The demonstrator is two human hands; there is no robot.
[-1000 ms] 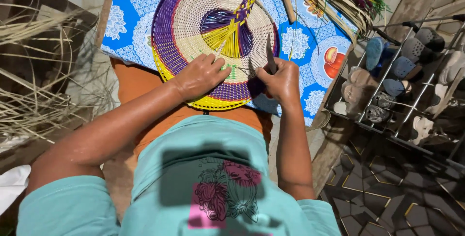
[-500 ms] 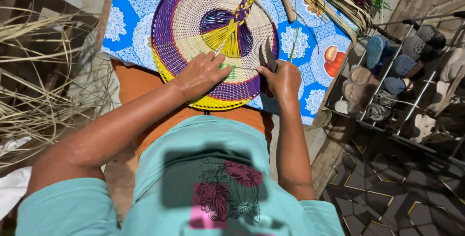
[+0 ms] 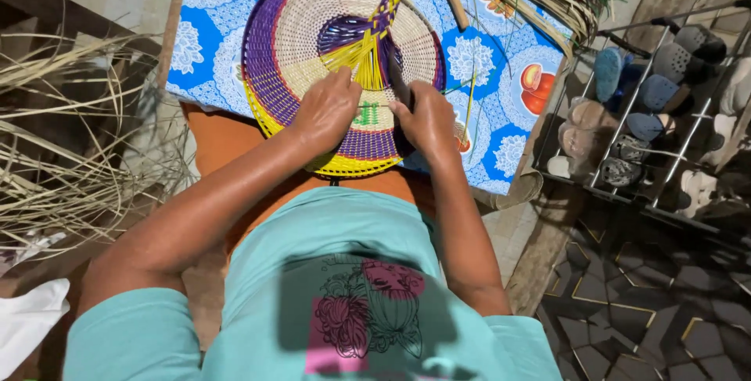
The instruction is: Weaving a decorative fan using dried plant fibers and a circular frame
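Round woven mat (image 3: 313, 37) of cream, purple and yellow fibre, flat on blue patterned cloth (image 3: 501, 76), lower rim under both palms. Left hand (image 3: 327, 107) pressed flat, fingers curled toward loose yellow strands (image 3: 360, 56) near centre. Right hand (image 3: 426, 119) closed on a thin dark tool (image 3: 395, 76), exact grip unclear. Forearms angled inward, elbows bent.

dry straw (image 3: 70, 162) crowding left, shoe rack (image 3: 657, 107) blocking right
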